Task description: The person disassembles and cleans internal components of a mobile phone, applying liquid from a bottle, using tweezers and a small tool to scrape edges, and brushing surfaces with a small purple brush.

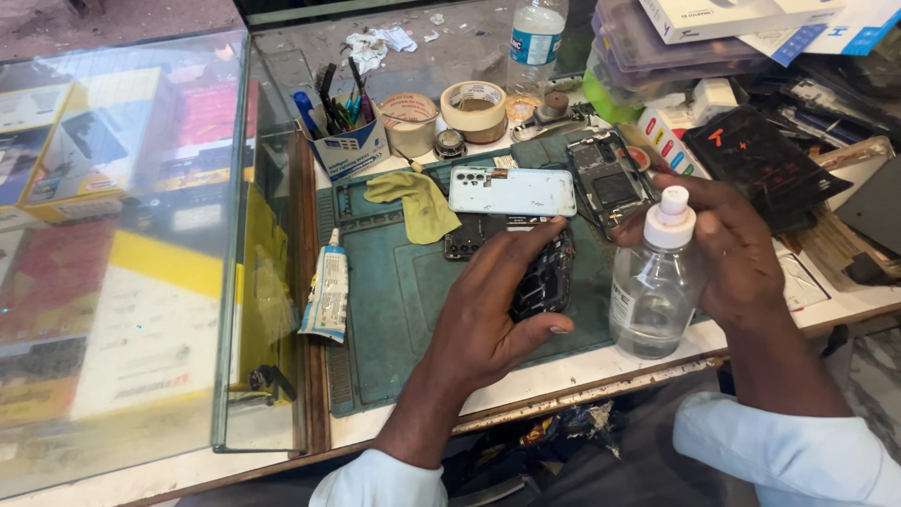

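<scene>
The left hand (488,310) presses an opened phone (542,274) flat on the mat (394,300), fingers spread; the right hand (727,239) wraps around a capped clear bottle (654,286). Its back cover (511,191) already lies apart.

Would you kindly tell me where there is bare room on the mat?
Free: green mat between glue tube and left hand. Crowded: the far edge, with yellow cloth, white phone back, opened phone and tape rolls.
</scene>
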Demonstrator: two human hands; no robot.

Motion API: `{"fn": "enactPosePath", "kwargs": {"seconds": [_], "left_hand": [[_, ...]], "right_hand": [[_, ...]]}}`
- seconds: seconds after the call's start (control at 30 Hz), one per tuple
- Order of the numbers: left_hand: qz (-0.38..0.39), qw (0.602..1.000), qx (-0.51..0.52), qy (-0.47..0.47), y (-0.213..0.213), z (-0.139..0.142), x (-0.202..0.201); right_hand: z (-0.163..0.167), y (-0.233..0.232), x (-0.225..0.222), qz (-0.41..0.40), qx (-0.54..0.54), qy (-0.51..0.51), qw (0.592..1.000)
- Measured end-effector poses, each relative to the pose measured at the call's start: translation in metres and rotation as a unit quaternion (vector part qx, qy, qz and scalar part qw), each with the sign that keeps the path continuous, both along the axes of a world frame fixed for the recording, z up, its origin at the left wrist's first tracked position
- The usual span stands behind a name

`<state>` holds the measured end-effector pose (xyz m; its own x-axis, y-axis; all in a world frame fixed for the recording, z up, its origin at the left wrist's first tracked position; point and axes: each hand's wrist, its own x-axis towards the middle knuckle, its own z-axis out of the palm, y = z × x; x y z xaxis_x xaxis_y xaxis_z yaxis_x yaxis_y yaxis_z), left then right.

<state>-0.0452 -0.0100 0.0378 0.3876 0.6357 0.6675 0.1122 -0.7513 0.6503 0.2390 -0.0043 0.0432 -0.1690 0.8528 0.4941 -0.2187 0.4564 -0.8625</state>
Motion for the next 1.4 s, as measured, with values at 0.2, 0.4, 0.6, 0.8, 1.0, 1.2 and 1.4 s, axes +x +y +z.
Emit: {"fn": "enactPosePath", "kwargs": {"seconds": [0.2, 0.4, 0.6, 0.8, 1.0, 1.2, 1.4], "left_hand": [[0.005, 1.0, -0.022, 0.02, 0.0, -0.002, 0.003], [-0.002, 0.999, -0.027, 0.02, -0.002, 0.002, 0.005], [-0.001, 0.999, 0.006, 0.043, 0.005, 0.01, 0.005], [-0.01, 0.999, 0.016, 0.031, 0.011, 0.016, 0.002], [-0.039, 0.999, -0.016, 0.006, 0.007, 0.009, 0.001], [-0.079, 0.993, -0.086, -0.019, 0.002, 0.006, -0.003], [-0.084, 0.994, -0.077, -0.004, 0.0, 0.008, -0.001]], "right_hand": [[0.004, -0.017, -0.007, -0.157, 0.111, -0.206, 0.959], [0.017, -0.029, -0.013, -0.152, 0.062, -0.219, 0.962], [0.025, -0.027, -0.019, -0.176, 0.183, -0.354, 0.9], [0.021, -0.03, -0.019, -0.159, 0.148, -0.298, 0.93], [0.01, -0.043, -0.015, -0.011, 0.023, -0.16, 0.987], [-0.009, -0.044, -0.024, 0.095, -0.079, -0.038, 0.992], [-0.017, -0.043, -0.028, 0.168, -0.152, 0.078, 0.971]]}}
